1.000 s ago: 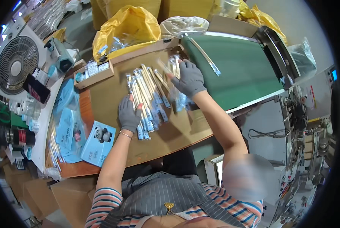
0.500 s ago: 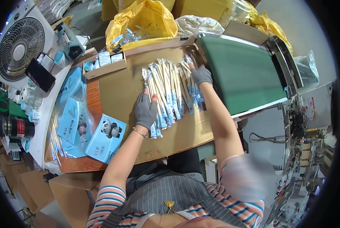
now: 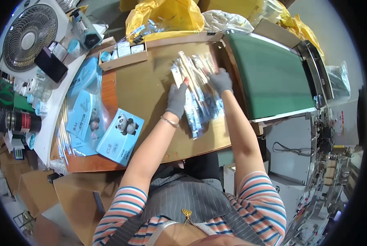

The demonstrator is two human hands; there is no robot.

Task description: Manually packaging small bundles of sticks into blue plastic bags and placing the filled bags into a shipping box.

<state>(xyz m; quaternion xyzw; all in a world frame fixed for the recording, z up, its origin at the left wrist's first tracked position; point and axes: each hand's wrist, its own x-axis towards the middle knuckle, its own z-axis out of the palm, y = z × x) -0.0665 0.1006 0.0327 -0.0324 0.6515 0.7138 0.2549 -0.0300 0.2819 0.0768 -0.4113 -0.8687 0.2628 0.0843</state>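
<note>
A spread of long, thin packets point(image 3: 196, 88) in clear wrap with blue ends lies on the brown cardboard-covered table point(image 3: 146, 88). My left hand point(image 3: 177, 98), in a grey glove, rests flat on the left edge of the spread. My right hand point(image 3: 220, 80), also in a grey glove, presses on its right side next to the green conveyor belt point(image 3: 269, 74). Both hands lie on the packets with fingers spread; neither lifts one.
Blue cards with a panda picture point(image 3: 122, 133) lie at the left. A shallow cardboard tray point(image 3: 122, 57) of small boxes stands behind. A fan point(image 3: 27, 37), a dark phone point(image 3: 51, 64) and bottles point(image 3: 15, 121) crowd the far left. Yellow bags point(image 3: 167, 16) sit at the back.
Both hands have drawn closer together and nearer to me, gathering the packets into a tighter bunch. The view has shifted so the table sits lower in the picture.
</note>
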